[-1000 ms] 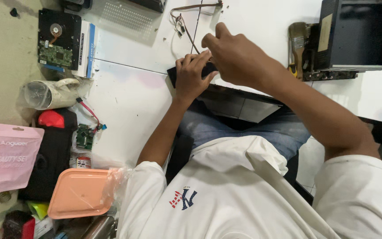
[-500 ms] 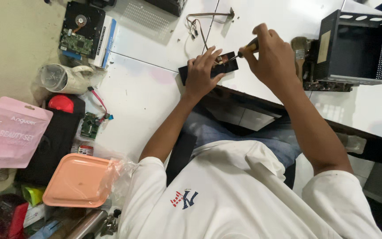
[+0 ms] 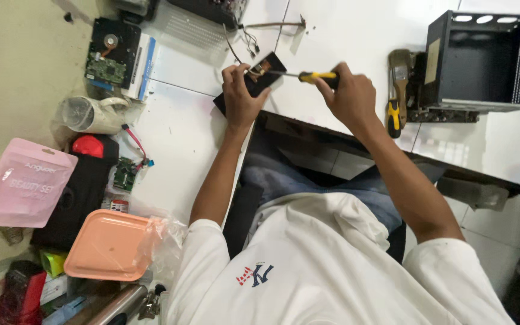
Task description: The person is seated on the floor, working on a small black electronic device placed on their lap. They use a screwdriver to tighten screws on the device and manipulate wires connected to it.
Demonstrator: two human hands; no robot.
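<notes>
My left hand (image 3: 240,96) presses down on a small black flat device (image 3: 264,69) lying on the white table (image 3: 332,36). A yellow-and-black screwdriver (image 3: 308,76) is gripped in my right hand (image 3: 347,96), its metal tip resting on the top of the black device near my left fingers. Thin wires (image 3: 242,36) run from the device toward the far side of the table.
A black metal case (image 3: 482,60) stands at the right, with a brush and another yellow-handled tool (image 3: 397,90) beside it. At the left lie a bare hard drive (image 3: 112,51), a clear cup (image 3: 88,114), a pink pouch (image 3: 22,183), an orange tray (image 3: 106,244) and a small green board (image 3: 126,173).
My right hand has pulled back to the right, exposing the screwdriver shaft with its tip on the device. The view has shifted so the left hand and device sit nearer the centre.
</notes>
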